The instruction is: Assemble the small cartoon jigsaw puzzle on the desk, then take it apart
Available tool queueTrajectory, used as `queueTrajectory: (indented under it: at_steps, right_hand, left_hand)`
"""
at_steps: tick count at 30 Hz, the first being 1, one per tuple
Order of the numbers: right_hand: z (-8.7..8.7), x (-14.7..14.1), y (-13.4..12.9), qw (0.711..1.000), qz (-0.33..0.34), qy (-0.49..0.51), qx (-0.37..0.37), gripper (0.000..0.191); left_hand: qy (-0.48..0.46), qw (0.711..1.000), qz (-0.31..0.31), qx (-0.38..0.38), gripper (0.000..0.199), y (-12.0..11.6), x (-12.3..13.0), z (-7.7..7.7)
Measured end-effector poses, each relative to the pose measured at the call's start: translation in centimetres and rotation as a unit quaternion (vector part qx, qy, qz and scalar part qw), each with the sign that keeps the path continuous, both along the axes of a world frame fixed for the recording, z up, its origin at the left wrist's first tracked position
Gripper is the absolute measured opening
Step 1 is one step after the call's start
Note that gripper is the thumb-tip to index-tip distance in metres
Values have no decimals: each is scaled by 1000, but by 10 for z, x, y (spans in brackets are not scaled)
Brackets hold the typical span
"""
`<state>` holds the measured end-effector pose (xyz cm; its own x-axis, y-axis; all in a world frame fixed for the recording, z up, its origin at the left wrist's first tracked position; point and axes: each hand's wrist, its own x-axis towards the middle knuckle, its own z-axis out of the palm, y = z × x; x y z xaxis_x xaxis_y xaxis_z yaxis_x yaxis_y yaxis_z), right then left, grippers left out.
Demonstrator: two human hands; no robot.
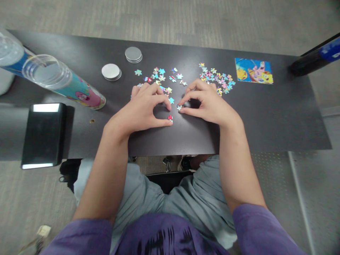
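My left hand [145, 106] rests over the dark table with thumb and index finger apart. Its thumb tip touches a small red and white puzzle piece [170, 118]. Just to the right, my right hand [204, 101] pinches a pale puzzle piece [179, 107] between thumb and index finger, at the tabletop. Beyond my left hand lies a loose scatter of puzzle pieces [161, 72], partly hidden by its fingers. Another heap of puzzle pieces [216, 78] spreads past my right hand.
A colourful picture card [254, 71] lies at the right of the table [278, 117], near a dark bottle [316, 58]. Stacks of round discs [111, 71] sit left of the pieces. Farther left are an open clear-topped tube [77, 88] and a black box-like device [44, 134].
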<state>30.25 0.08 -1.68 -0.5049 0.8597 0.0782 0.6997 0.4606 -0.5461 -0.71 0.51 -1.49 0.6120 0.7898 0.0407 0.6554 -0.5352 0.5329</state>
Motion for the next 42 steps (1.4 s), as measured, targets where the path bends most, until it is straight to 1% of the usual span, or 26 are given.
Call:
queueTrajectory:
  at_steps: [3,6,12,15,17,19,21,25,28,30,34,39,42]
  right_hand:
    - [2,-1,0,1000,11,9,-9,6]
    - [1,-3,-1,1000,23,12,-16,7]
    - [-2,-11,-1,997,45,28,-50,10]
    - [-3,-14,-1,996,51,43,-55,11]
    - [-2,-17,-2,997,45,36,-55,10]
    - [-1,-19,-3,998,37,29,-49,8]
    - [0,-20,-5,998,34,28,-46,6]
    - [0,-20,-5,998,37,32,-45,10]
    - [-2,-18,-5,998,36,39,-29,12]
    - [-1,-16,-4,998,32,46,-26,12]
    - [3,-18,-4,998,18,57,-32,9]
    - [4,-26,-5,999,22,31,-22,13]
    - [3,-26,-5,999,12,28,-12,15]
  left_hand:
    - [-2,1000,8,-4,25,-1,1,2]
    - [-5,1000,14,-13,18,0,2,4]
    - [2,999,25,-27,23,1,3,7]
    - [-3,999,24,-29,34,2,3,6]
    - [-12,999,22,-33,42,3,3,4]
    - [-19,999,22,-33,45,3,3,3]
    - [-21,999,21,-28,40,3,4,2]
    - [-21,999,18,-25,21,4,5,0]
    - [-37,999,23,-18,21,5,3,-2]
    - [-55,998,38,-8,21,6,-2,-1]
    - [-93,990,102,27,24,8,-20,7]
    - [-91,973,197,85,31,18,-46,11]
    - [-81,964,231,107,25,22,-53,11]
